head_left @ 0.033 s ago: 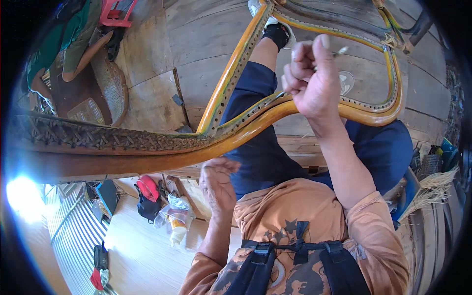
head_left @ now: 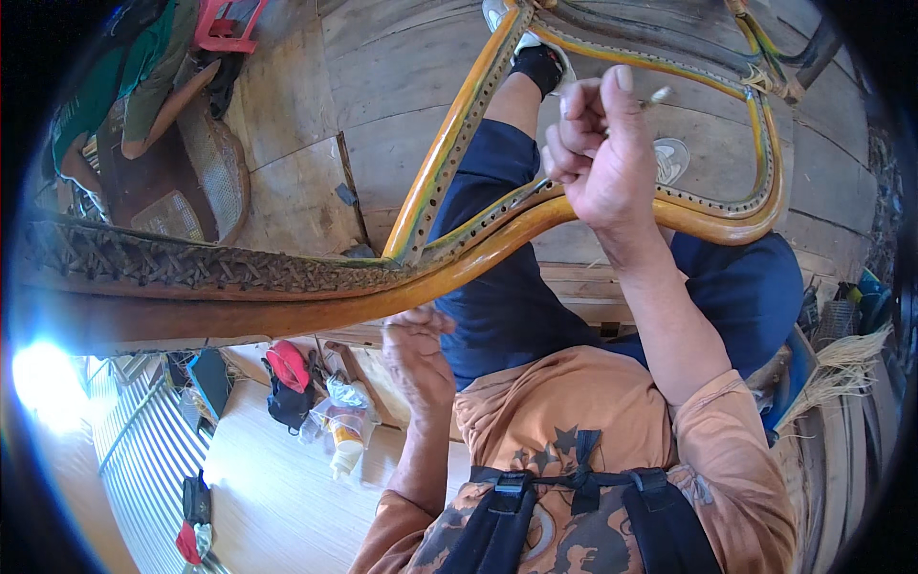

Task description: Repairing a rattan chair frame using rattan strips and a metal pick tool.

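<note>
Closest to me are the wearer's orange shirt (head_left: 564, 402) and dark straps (head_left: 488, 517). Just beyond, the left hand (head_left: 418, 359) sits at the near edge of the curved wooden frame (head_left: 478, 260), fingers bent; I can't tell whether it touches the rail or has anything in its grasp. The right hand (head_left: 607, 158) is raised over the frame's far side, fingers curled and thumb up, clasping a thin pale-tipped stick (head_left: 660, 96). The glossy amber frame lies across the wearer's dark trousers (head_left: 507, 306), a row of holes along its inner edge and dark woven binding (head_left: 191, 263) toward the left. Past it I see a floor of grey-brown planks (head_left: 382, 96); to the right, a blue container (head_left: 794, 378) with pale fibres (head_left: 837, 378); to the left, a smooth light panel (head_left: 287, 459) bearing a bagged bottle (head_left: 346, 445). Farther off are a co-worker in green (head_left: 105, 96), a woven cane seat (head_left: 215, 163) and a red stool (head_left: 212, 40). The stick's lower part is hidden by the fingers, the frame's left end fades into the dark rim, the stool is cut off above, and glare (head_left: 48, 383) washes out the ribbed sheeting (head_left: 143, 459).
</note>
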The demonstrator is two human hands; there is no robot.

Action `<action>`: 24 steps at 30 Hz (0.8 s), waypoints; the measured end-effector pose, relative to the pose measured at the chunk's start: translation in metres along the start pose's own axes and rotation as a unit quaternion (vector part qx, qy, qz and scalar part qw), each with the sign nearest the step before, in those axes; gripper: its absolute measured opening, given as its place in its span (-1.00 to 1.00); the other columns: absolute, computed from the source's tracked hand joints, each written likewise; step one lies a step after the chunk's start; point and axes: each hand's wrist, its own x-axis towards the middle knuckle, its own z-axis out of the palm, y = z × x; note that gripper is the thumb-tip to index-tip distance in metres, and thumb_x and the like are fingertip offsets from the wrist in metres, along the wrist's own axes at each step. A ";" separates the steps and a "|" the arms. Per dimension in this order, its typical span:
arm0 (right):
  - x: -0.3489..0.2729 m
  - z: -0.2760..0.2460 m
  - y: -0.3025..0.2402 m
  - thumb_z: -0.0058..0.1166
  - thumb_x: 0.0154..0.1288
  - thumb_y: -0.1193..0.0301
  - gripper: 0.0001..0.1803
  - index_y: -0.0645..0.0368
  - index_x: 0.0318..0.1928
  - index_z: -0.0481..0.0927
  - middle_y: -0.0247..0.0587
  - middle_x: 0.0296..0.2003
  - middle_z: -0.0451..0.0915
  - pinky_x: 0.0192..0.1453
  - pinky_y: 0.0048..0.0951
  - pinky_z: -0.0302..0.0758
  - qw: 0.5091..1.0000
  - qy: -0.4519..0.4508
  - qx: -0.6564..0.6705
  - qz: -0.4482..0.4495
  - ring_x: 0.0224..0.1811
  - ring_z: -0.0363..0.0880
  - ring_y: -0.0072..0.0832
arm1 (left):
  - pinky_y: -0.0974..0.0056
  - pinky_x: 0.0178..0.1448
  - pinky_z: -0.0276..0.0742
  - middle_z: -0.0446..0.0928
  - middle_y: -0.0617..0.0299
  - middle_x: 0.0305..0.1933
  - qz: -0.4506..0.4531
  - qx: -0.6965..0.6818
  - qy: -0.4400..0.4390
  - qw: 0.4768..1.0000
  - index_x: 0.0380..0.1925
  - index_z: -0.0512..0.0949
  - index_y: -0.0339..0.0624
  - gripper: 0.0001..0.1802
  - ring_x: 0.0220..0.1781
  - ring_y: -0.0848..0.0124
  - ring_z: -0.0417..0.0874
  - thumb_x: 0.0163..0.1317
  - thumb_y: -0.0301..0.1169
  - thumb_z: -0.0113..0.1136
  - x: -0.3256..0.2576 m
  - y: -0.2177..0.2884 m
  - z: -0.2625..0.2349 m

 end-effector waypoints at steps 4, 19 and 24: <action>0.003 -0.001 0.007 -0.20 0.26 -0.13 -0.46 0.10 -0.52 0.37 -0.54 -0.78 -0.05 -0.69 -0.59 -0.05 1.000 -0.001 0.007 0.002 -0.79 -0.09 -0.68 | 0.15 0.07 0.43 0.46 0.07 -0.11 0.095 -0.049 0.162 0.981 -0.02 0.37 -0.17 -0.46 0.00 0.22 0.50 0.28 0.06 -0.19 0.036 0.011 0.040; 0.007 -0.002 0.020 -0.21 0.28 -0.11 -0.46 0.13 -0.51 0.38 -0.53 -0.77 -0.04 -0.68 -0.58 -0.02 1.000 -0.002 0.008 0.028 -0.78 -0.07 -0.68 | 0.12 0.06 0.49 0.44 0.05 -0.11 0.180 -0.056 0.117 0.975 -0.08 0.38 -0.33 -0.24 -0.05 0.21 0.54 0.16 0.24 -0.21 0.078 -0.004 0.035; -0.005 0.008 0.020 -0.26 0.32 -0.07 -0.45 0.17 -0.51 0.36 -0.50 -0.77 0.01 -0.65 -0.60 0.03 0.994 -0.058 -0.090 -0.016 -0.77 -0.02 -0.68 | 0.13 0.04 0.49 0.44 0.01 -0.14 0.184 -0.061 0.125 0.973 -0.10 0.37 -0.37 -0.17 -0.07 0.21 0.54 0.13 0.30 -0.26 0.081 -0.004 0.045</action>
